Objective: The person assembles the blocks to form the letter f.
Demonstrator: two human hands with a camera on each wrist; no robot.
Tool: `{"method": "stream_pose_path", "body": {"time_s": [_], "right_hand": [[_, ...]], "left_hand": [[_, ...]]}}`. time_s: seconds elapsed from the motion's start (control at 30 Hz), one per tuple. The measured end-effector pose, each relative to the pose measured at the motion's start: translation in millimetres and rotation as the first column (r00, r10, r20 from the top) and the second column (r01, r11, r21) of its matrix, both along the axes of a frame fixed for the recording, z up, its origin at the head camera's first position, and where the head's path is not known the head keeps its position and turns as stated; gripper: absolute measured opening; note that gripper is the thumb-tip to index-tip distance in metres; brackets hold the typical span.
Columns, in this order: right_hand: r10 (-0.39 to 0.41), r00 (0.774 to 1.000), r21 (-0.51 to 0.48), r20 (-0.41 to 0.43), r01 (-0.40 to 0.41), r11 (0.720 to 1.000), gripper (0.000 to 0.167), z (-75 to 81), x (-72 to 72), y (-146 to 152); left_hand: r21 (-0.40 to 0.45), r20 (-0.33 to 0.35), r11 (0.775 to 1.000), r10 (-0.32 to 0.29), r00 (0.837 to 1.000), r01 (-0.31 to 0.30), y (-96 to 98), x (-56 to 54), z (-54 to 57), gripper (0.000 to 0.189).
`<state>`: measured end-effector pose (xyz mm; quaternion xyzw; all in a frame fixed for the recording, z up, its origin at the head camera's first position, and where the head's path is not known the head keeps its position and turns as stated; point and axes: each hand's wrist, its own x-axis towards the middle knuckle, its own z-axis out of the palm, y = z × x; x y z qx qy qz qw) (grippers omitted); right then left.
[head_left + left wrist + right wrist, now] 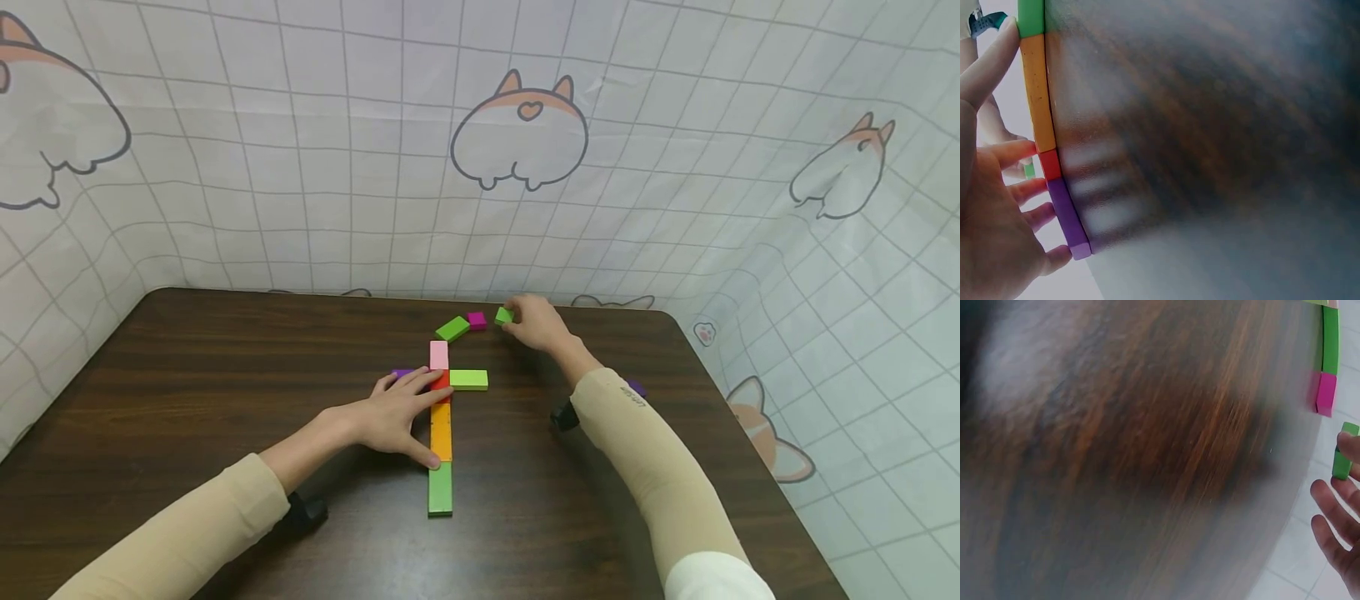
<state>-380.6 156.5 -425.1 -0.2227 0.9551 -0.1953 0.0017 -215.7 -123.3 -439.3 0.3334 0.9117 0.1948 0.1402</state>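
My left hand (390,417) lies spread over a row of coloured blocks, its thumb tip at the joint between the orange block (441,435) and the long green block (440,490). Its other fingertips touch the red block (440,383) and the purple block (1069,215). From the red one, a lime block (468,381) extends right and a pink block (438,355) stretches away from me. Farther back, my right hand (538,323) pinches a small green block (1345,456) between thumb and fingers, just right of a magenta block (477,321). A slanted green block (453,328) meets the magenta one.
The blocks are on a dark wooden table (225,375). Behind its far edge hangs a white grid-patterned cloth (360,167), which continues down the right side. A small purple piece (636,388) shows past my right forearm.
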Motion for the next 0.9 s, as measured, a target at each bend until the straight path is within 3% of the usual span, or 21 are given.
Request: {"method": "stream_pose_path", "body": {"time_s": [0.17, 0.9], "right_hand": [[-0.010, 1.000, 0.053, -0.010, 0.010, 0.999, 0.038, 1.3, -4.1, -7.6], [-0.052, 0.999, 0.085, 0.013, 0.050, 0.995, 0.035, -11.0, -20.6, -22.6]], "left_hand": [[-0.007, -0.002, 1.000, -0.004, 1.000, 0.004, -1.0, -3.2, 0.0, 0.107], [-0.003, -0.016, 1.000, -0.009, 1.000, 0.009, -6.5, -9.8, -4.6, 0.107]]}}
